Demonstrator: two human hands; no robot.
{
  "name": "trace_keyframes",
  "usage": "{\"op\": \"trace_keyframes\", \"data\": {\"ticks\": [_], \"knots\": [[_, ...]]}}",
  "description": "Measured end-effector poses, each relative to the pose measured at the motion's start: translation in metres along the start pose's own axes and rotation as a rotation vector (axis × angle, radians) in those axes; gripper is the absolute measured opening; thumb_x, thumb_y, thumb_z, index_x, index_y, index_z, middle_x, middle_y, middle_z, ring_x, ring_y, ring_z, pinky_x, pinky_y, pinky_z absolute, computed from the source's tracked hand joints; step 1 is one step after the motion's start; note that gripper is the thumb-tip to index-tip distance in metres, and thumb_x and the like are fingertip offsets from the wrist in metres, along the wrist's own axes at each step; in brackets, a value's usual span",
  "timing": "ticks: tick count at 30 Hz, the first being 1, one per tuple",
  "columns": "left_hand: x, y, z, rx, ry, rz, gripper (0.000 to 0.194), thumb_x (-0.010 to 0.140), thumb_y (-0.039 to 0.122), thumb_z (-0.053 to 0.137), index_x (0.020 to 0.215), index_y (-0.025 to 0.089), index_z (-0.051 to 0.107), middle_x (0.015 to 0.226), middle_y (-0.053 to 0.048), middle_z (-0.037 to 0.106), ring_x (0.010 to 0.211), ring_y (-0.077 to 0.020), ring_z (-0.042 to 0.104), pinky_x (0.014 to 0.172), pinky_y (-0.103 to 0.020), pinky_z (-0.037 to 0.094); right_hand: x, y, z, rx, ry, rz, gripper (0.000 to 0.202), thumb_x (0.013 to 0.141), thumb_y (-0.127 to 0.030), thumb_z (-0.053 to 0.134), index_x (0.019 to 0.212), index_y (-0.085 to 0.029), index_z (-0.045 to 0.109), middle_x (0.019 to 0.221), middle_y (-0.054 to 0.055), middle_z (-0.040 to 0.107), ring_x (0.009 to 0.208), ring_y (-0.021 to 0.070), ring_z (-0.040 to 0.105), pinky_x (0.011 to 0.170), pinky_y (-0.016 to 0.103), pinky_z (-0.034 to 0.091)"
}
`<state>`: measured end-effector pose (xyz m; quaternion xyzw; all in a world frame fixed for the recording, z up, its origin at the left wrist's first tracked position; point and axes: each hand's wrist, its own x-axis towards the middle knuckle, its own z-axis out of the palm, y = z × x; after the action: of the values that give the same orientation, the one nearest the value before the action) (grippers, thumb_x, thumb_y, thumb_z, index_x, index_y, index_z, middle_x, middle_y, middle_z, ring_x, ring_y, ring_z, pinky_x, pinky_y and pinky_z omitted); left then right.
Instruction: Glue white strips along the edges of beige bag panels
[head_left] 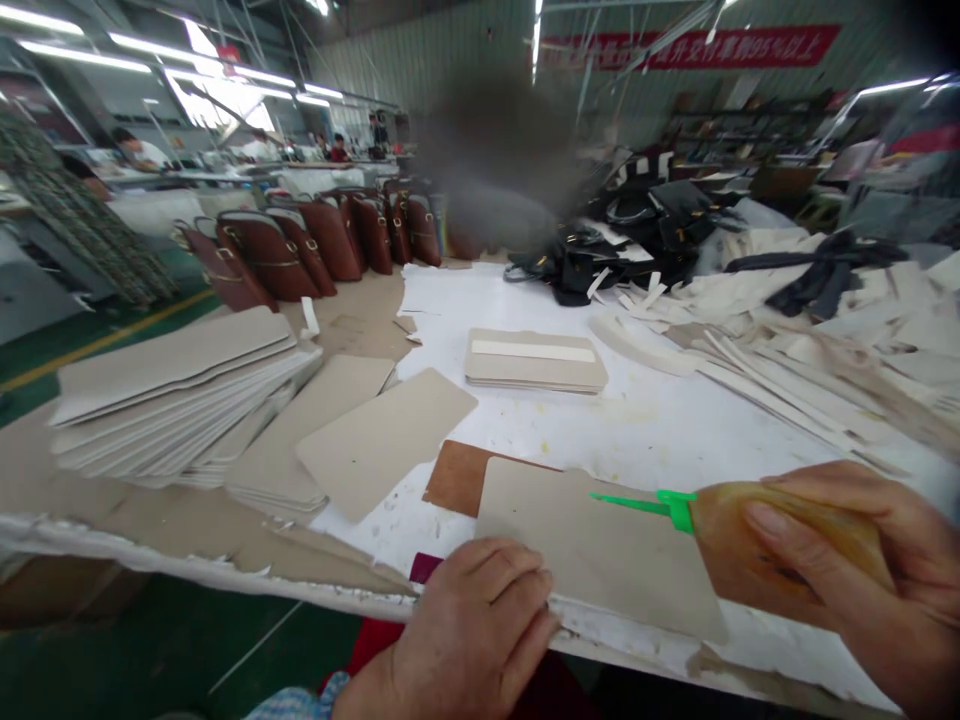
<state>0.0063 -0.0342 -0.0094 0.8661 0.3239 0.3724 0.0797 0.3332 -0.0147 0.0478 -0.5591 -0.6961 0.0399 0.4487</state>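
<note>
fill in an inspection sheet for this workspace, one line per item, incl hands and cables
surface: white covering with small specks and yellowish marks; torn at the near edge
job's things: beige panel over a brown sheet; bottle with green nozzle pointing over the panel
other stock: neat stack topped by a pale strip; fanned panels at left
clutter: cream offcuts and black bags heaped at far right
grippers: left hand on the panel's near edge; right hand grips the bottle
cables: nothing seen on the table
surroundings: brown bags in a row; people at benches behind; red banner; centre background blurred
</note>
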Motion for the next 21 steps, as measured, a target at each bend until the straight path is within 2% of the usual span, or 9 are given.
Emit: {"op": "trace_keyframes", "data": {"ticks": [3,6,9,13,17,21], "knots": [[-0.008,-0.012,-0.007,0.013,0.078,-0.155,0.016,0.11,0.015,0.055,0.105,0.019,0.069,0.105,-0.008,0.077,0.094,-0.0229,0.073,0.088,-0.039,0.065,0.005,-0.012,0.019,0.025,-0.09,0.028,0.016,0.108,-0.052,0.066,0.109,-0.037,0.067,0.103,0.003,0.069,0.084,0.029,0.069,0.065,0.046,0.056],[-0.01,-0.019,-0.005,-0.006,0.099,-0.216,0.016,0.106,0.01,0.056,0.099,0.019,0.069,0.101,-0.007,0.075,0.091,-0.0229,0.07,0.084,-0.038,0.063,0.013,-0.021,0.039,0.062,-0.189,-0.098,0.016,0.11,-0.05,0.067,0.111,-0.034,0.069,0.098,0.001,0.07,0.079,0.0227,0.07,0.062,0.036,0.059],[-0.009,-0.018,-0.001,0.024,0.077,-0.215,0.018,0.104,0.008,0.056,0.095,0.018,0.068,0.095,-0.007,0.073,0.087,-0.0234,0.068,0.08,-0.038,0.061,0.022,-0.028,0.057,0.115,-0.24,-0.201,0.012,0.111,-0.043,0.067,0.11,-0.032,0.069,0.093,-0.001,0.069,0.078,0.0176,0.07,0.063,0.028,0.058],[-0.006,-0.016,0.0,0.066,0.075,-0.184,0.02,0.103,0.006,0.055,0.093,0.017,0.068,0.092,-0.007,0.072,0.084,-0.0227,0.066,0.077,-0.036,0.059,0.029,-0.038,0.071,0.147,-0.248,-0.236,0.012,0.11,-0.042,0.068,0.106,-0.03,0.07,0.09,-0.003,0.067,0.074,0.015,0.067,0.063,0.026,0.055],[-0.006,-0.015,-0.001,0.097,0.041,-0.194,0.02,0.103,0.006,0.056,0.093,0.017,0.069,0.091,-0.006,0.071,0.085,-0.0221,0.066,0.08,-0.036,0.059,0.031,-0.045,0.078,0.145,-0.266,-0.255,0.01,0.109,-0.037,0.067,0.103,-0.029,0.07,0.089,-0.003,0.067,0.074,0.015,0.068,0.063,0.027,0.055],[-0.007,-0.016,0.0,0.092,0.032,-0.187,0.021,0.105,0.008,0.055,0.094,0.016,0.07,0.092,-0.007,0.071,0.087,-0.0225,0.066,0.082,-0.037,0.059,0.032,-0.046,0.078,0.115,-0.286,-0.266,0.014,0.111,-0.039,0.065,0.103,-0.029,0.069,0.09,-0.002,0.067,0.075,0.0158,0.068,0.064,0.029,0.054]]}}
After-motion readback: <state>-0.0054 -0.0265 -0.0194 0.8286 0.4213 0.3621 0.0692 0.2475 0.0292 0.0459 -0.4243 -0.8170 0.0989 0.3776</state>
